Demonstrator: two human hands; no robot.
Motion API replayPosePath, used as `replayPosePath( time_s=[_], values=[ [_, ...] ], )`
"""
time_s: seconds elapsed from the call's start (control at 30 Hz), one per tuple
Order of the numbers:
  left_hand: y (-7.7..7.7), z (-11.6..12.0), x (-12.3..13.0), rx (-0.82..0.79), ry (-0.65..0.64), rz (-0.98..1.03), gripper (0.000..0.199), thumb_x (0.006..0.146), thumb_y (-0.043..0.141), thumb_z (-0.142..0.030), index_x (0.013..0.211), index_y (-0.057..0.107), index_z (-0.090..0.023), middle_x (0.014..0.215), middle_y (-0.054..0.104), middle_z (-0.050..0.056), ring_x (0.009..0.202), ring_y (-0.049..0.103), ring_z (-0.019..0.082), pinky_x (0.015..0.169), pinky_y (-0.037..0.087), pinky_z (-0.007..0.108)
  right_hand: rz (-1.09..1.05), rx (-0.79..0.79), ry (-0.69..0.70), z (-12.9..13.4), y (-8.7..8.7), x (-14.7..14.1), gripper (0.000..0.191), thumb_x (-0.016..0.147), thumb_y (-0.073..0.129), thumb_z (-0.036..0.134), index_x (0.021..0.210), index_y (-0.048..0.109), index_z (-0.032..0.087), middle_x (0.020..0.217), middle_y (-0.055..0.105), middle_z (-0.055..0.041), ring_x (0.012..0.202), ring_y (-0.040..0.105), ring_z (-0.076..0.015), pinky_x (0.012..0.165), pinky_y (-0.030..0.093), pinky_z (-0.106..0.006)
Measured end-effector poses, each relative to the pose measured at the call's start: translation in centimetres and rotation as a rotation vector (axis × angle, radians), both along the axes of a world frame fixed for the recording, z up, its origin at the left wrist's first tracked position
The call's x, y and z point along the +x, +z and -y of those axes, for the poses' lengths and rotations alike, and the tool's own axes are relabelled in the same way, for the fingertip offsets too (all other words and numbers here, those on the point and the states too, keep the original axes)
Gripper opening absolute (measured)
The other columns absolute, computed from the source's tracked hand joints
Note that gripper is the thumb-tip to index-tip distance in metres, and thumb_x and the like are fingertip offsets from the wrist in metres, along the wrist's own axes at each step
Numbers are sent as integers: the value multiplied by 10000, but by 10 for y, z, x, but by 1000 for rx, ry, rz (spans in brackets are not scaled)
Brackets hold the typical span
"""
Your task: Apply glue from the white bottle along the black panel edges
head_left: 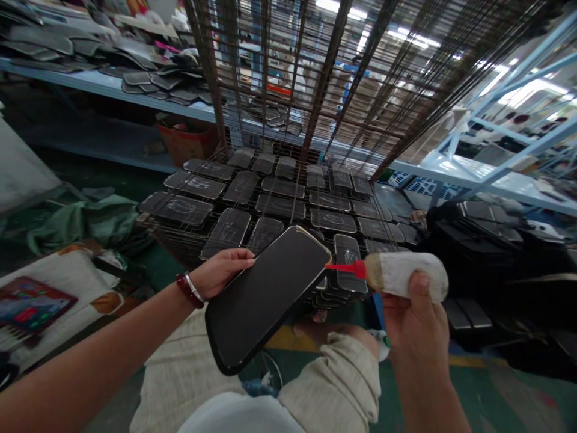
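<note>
Both hands are busy above the person's lap. On the left, the left hand point(222, 269), with a dark red bead bracelet point(184, 290) at the wrist, grips a flat black panel point(265, 294) by its upper left edge, thumb on top and fingers curled under. The panel has rounded corners and a pale rim, and it tilts from lower left up to upper right, its far corner raised toward the middle of the view. Just past that corner, the red nozzle point(345, 268) of a squeeze bottle point(401, 275) touches or nearly touches the panel's edge; which of the two cannot be told. The right hand point(417, 328) is wrapped around this whitish, smeared bottle, thumb pressed on its side, holding it level and pointing left.

Behind the hands a wire rack point(288, 198) carries rows of similar dark panels lying flat. Blue shelving point(112, 87) at upper left bears heaps of more dark pieces. Below, the person's light trousers point(189, 373) show over a green floor point(496, 391).
</note>
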State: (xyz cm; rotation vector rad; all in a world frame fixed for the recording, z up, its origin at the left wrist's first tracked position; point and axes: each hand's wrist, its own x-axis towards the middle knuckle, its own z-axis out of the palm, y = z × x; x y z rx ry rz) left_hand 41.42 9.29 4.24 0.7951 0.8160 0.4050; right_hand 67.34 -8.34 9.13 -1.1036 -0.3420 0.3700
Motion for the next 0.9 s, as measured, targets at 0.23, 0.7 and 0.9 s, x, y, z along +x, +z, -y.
replayPosePath(
  time_s=[0.23, 0.7, 0.9],
  values=[
    [-6, -2, 1, -18, 24, 1, 149, 716, 741, -146, 787, 613, -124, 725, 686, 56, 612, 656, 145, 594, 541, 240, -24, -70, 28, 3, -15, -14, 338, 831, 744, 374, 1083, 668, 163, 1062, 682, -78, 1014, 647, -213, 927, 532, -339],
    [-17, -4, 4, -79, 158, -30, 92, 714, 702, -84, 727, 617, -115, 649, 665, 57, 531, 631, 148, 522, 530, 246, -16, -137, 173, 22, -40, -57, 344, 843, 714, 334, 1162, 635, 230, 1128, 669, -68, 1062, 628, -229, 821, 569, -307],
    [-21, -5, 4, -84, 224, -71, 71, 731, 668, -79, 704, 613, -115, 617, 658, 59, 508, 620, 156, 508, 526, 266, 70, -226, 259, 38, -55, -67, 383, 844, 688, 363, 1199, 606, 246, 1152, 649, -79, 1023, 635, -257, 847, 555, -365]
  ],
)
